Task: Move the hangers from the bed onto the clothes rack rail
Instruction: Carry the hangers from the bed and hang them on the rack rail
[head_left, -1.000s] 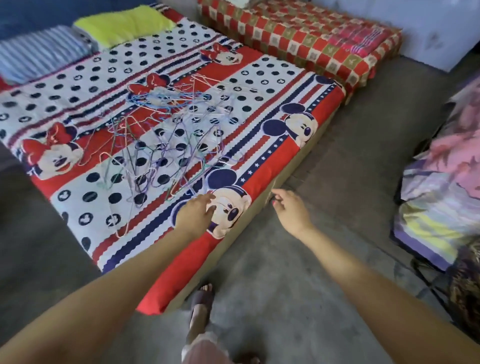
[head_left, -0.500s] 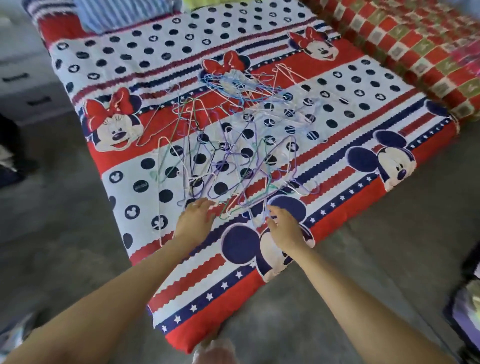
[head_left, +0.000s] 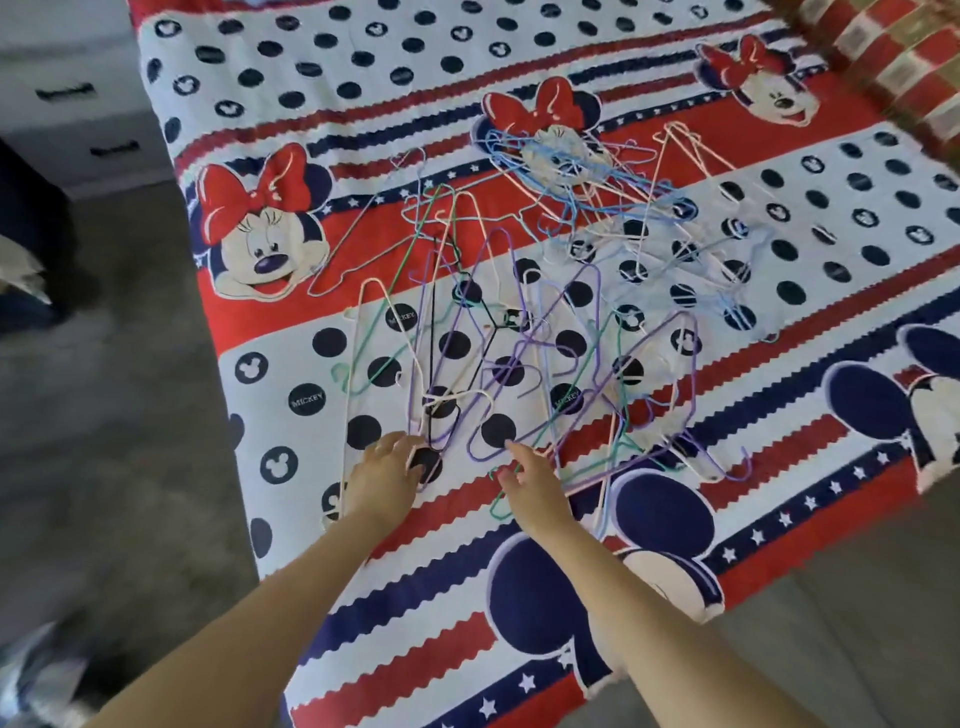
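Observation:
A tangled heap of several thin wire hangers (head_left: 524, 332), purple, green, white, blue and black, lies spread over the bed (head_left: 322, 62) with its red, white and navy cartoon-mouse sheet. My left hand (head_left: 382, 475) reaches onto the heap's near left edge, fingers extended and touching the hanger ends there. My right hand (head_left: 530, 480) is beside it at the near middle of the heap, fingers spread over a green hanger hook. Neither hand plainly grips a hanger. The clothes rack is out of view.
Grey floor (head_left: 104, 415) runs along the bed's left side and near right corner. A grey drawer unit (head_left: 67, 104) stands at the far left. A second bed with a red checked cover (head_left: 904, 57) adjoins at the far right.
I have leaned in closer over the bed, and the view shifted left. Both hands moved forward from the bed's edge onto the near end of the hanger heap.

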